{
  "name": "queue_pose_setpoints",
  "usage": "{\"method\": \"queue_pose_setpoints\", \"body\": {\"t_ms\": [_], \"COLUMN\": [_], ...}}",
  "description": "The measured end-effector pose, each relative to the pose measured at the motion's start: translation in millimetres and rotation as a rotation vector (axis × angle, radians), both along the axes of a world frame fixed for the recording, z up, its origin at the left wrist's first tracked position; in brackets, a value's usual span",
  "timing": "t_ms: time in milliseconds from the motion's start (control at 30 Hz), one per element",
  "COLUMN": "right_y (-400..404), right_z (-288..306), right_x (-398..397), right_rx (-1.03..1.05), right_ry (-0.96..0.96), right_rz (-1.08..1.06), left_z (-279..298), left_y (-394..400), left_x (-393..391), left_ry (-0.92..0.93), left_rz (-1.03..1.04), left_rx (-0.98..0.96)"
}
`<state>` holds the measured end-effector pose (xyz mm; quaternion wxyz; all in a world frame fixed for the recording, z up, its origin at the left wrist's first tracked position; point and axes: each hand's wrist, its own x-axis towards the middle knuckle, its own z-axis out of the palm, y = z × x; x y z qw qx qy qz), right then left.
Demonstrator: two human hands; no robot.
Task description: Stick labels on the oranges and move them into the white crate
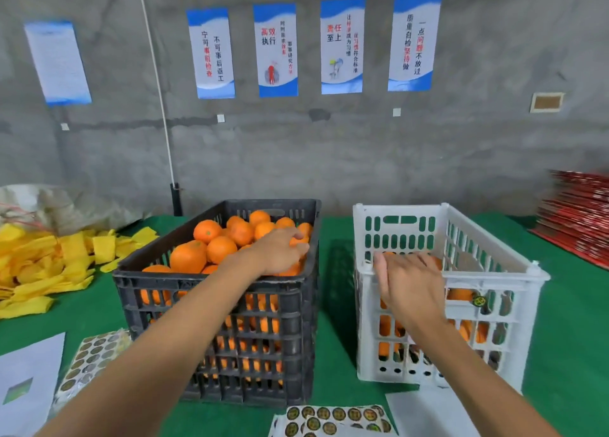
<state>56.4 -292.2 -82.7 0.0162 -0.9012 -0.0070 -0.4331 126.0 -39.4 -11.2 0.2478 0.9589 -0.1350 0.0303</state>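
A black crate (211, 283) heaped with oranges (204, 242) stands left of centre. My left hand (280, 252) reaches into its right side, fingers curled over an orange (300, 242) by the crate wall. To the right stands the white crate (494, 281), with several oranges low inside; one labelled orange (461, 295) shows through the slots. My right hand (408, 288) hovers over that crate's near left corner with its fingers spread and nothing in it. Sheets of round labels (333, 417) lie at the front edge.
Another stack of label sheets (95, 357) and a white paper (26, 380) lie at the front left. Yellow foam sleeves (49, 265) pile up at the far left. Red flat boxes (576, 219) are stacked at the right on the green tablecloth (336, 271).
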Motion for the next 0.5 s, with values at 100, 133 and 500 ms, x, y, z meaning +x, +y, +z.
{"method": "queue_pose_setpoints", "body": {"t_ms": [100, 133, 500], "right_y": [8, 9, 4], "right_z": [-1, 0, -7], "right_x": [1, 1, 15], "right_rx": [0.05, 0.047, 0.075], "right_ry": [-0.106, -0.126, -0.247], "right_rz": [-0.046, -0.053, -0.006], "left_z": [1, 0, 3], "left_y": [0, -1, -16], "left_x": [24, 30, 55], "left_ry": [0.064, 0.068, -0.198], "left_rz": [0.035, 0.028, 0.06], "left_rx": [0.2, 0.239, 0.256]}}
